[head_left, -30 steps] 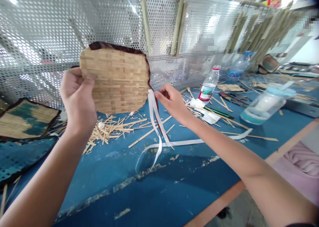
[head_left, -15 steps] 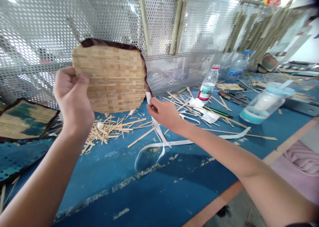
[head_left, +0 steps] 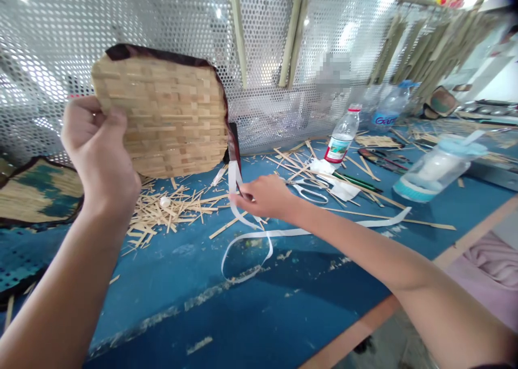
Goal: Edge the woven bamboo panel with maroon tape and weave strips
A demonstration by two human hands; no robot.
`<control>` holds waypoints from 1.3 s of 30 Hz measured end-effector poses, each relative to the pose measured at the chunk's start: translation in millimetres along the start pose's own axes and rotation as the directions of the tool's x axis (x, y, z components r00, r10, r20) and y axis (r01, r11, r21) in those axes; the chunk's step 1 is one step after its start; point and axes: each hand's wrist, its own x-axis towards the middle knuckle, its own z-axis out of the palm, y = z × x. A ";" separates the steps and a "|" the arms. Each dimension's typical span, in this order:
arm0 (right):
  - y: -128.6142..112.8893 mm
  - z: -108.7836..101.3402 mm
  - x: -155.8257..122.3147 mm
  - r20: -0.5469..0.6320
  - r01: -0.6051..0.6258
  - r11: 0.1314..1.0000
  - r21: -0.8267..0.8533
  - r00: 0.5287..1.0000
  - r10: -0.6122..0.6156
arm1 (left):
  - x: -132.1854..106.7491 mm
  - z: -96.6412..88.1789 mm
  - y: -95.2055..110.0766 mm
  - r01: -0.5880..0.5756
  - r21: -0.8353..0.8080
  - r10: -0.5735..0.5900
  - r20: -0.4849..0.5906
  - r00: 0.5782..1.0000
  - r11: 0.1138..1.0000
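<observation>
A woven bamboo panel [head_left: 170, 118] is held up above the table, my left hand [head_left: 97, 148] pinching its left edge between thumb and fingers. Dark brown edging tape [head_left: 162, 55] runs along its top and right side. At the lower right corner the tape hangs free, its white backing strip [head_left: 233, 177] partly peeled off. My right hand [head_left: 263, 195] is closed with fingertips on the dark tape end beside the strip. Below, the white strip curls in a loop on the blue table [head_left: 170, 304].
Bamboo slivers [head_left: 162, 210] lie heaped under the panel. White-handled scissors [head_left: 311, 190], a small bottle [head_left: 340, 137] and a wide lidded jar [head_left: 424, 169] are to the right. Another woven piece [head_left: 40, 191] is at left. A perforated metal screen [head_left: 267, 50] stands behind.
The panel and my left hand have shifted left and slightly up in view. My right hand has moved a little down, and more of the dark tape now shows away from the panel's edge.
</observation>
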 end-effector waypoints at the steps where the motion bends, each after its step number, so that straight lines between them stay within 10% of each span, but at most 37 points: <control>1: 0.9 -9.5 -0.6 -0.100 0.038 0.994 0.103 0.995 -0.027 | -0.4 0.2 -0.1 0.004 -0.002 -0.004 0.009 1.000 1.000; 5: 11.8 -42.7 3.1 -0.452 0.152 0.887 0.437 0.890 0.070 | -3.9 2.4 -0.1 0.009 -0.024 -0.008 0.060 0.998 1.000; 11: 22.4 -50.7 17.8 -0.314 0.046 0.763 0.645 0.926 0.210 | -13.4 9.1 3.4 0.073 -0.092 -0.067 0.064 0.996 0.993; 27: 28.1 -33.9 17.8 -0.413 -0.012 0.990 0.141 0.908 0.070 | -23.1 14.1 8.8 0.094 -0.135 -0.077 0.121 0.990 0.986; 39: 25.4 -19.1 16.2 -0.365 -0.038 0.974 -0.225 0.930 -0.048 | -29.7 16.0 5.7 0.039 -0.008 -0.037 0.135 0.990 0.999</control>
